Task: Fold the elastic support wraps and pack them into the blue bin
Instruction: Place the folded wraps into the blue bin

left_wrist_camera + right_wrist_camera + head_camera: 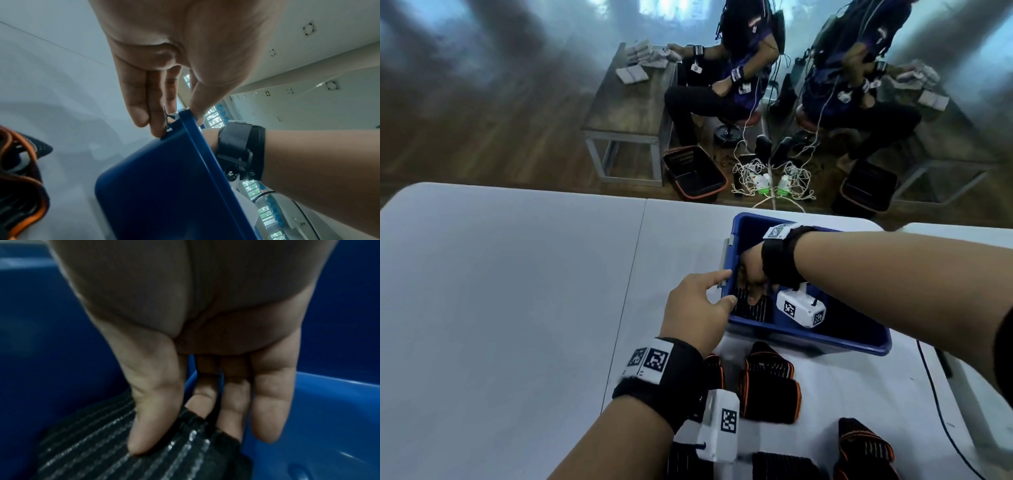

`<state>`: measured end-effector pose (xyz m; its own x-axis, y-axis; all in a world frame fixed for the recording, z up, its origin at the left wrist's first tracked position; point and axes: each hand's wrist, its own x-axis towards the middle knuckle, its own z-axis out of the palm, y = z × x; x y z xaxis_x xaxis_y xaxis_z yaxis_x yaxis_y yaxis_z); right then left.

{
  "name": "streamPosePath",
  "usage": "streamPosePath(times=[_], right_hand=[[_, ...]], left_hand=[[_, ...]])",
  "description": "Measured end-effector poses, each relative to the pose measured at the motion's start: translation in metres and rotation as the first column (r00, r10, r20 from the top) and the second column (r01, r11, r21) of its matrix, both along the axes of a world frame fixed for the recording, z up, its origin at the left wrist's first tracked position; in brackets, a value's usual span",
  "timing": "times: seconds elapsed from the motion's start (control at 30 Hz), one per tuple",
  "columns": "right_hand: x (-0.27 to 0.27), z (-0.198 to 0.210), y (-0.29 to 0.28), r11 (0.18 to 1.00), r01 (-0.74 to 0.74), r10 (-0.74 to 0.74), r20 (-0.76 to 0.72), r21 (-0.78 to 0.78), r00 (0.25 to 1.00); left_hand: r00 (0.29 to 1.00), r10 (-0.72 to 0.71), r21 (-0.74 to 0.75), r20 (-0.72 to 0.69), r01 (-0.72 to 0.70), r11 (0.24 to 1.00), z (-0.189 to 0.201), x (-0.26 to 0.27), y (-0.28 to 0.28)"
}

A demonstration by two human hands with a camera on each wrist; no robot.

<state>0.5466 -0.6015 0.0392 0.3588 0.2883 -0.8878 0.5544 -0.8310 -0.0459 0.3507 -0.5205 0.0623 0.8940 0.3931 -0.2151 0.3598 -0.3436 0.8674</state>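
The blue bin (808, 337) stands on the white table (517, 291), right of centre. My left hand (729, 287) grips its left rim, thumb inside and fingers outside; the left wrist view shows the left hand (176, 116) pinching the bin (164, 186) at its edge. My right hand (751, 296) reaches down into the bin and holds a folded black ribbed wrap (753, 310) against the bottom left corner. In the right wrist view the thumb (148, 426) lies on top of the wrap (144, 459), with the fingers behind it. Several black, orange-edged wraps (770, 387) lie on the table near me.
More wraps lie at the near edge (866, 448) and under my left wrist (714, 370). A black cable (941, 411) runs down the table's right side. Beyond the table, a person sits at a wooden table (626, 113) with a black basket (693, 173) on the floor.
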Motion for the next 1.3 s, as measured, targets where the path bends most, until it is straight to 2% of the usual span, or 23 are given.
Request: streamPosePath(times=[0.13,0.23,0.4,0.5,0.6,0.7,0.8,0.9,0.97,1.03,1.17,1.3], right_hand=[[-0.003,-0.003,0.005,0.999,-0.002,0.001,-0.014,-0.046,1.0],[-0.005,0.0,0.006,1.0,-0.02,0.019,-0.016,-0.017,1.0],[-0.018,0.03,-0.001,0.986,-0.164,0.158,0.123,0.039,0.98],[-0.021,0.061,-0.024,0.973,-0.1,0.059,0.199,0.207,0.978],[-0.031,0.099,-0.06,0.92,-0.04,-0.064,0.251,0.39,0.966],[-0.056,0.137,-0.105,0.857,0.054,-0.175,0.19,0.512,0.966],[-0.092,0.15,-0.159,0.83,0.171,-0.248,0.077,0.531,0.966],[-0.134,0.128,-0.211,0.903,0.191,-0.228,0.052,0.385,0.972],[-0.164,0.101,-0.241,0.963,0.106,-0.135,0.102,0.249,0.986],[-0.191,0.069,-0.264,0.981,0.033,-0.06,0.14,0.189,0.988],[-0.224,0.019,-0.284,0.97,-0.014,-0.027,0.165,0.242,0.986],[-0.231,0.006,-0.279,0.946,-0.007,-0.069,0.223,0.324,0.972]], left_hand=[[1.0,0.0,0.019,0.002,0.0,1.0,0.002,0.001,-0.002],[1.0,-0.004,0.023,-0.005,0.004,1.0,0.004,0.0,-0.002],[1.0,0.002,0.02,-0.004,-0.002,1.0,0.004,-0.001,-0.002],[1.0,0.019,-0.011,-0.001,-0.019,1.0,0.001,0.0,-0.001],[1.0,0.018,-0.028,0.011,-0.017,0.999,0.0,0.0,0.0],[1.0,0.012,-0.01,0.025,-0.012,1.0,-0.001,0.0,0.002],[0.999,0.0,0.006,0.039,0.0,1.0,-0.002,0.001,0.003],[0.999,-0.009,0.001,0.051,0.009,1.0,-0.004,0.0,0.003],[0.998,-0.008,-0.009,0.062,0.009,1.0,-0.003,0.001,0.002],[0.998,-0.007,-0.02,0.057,0.008,1.0,-0.005,0.001,0.001],[0.997,-0.033,0.018,0.066,0.032,0.999,-0.008,-0.001,0.0],[0.996,-0.053,0.049,0.068,0.049,0.998,-0.002,0.002,-0.001]])
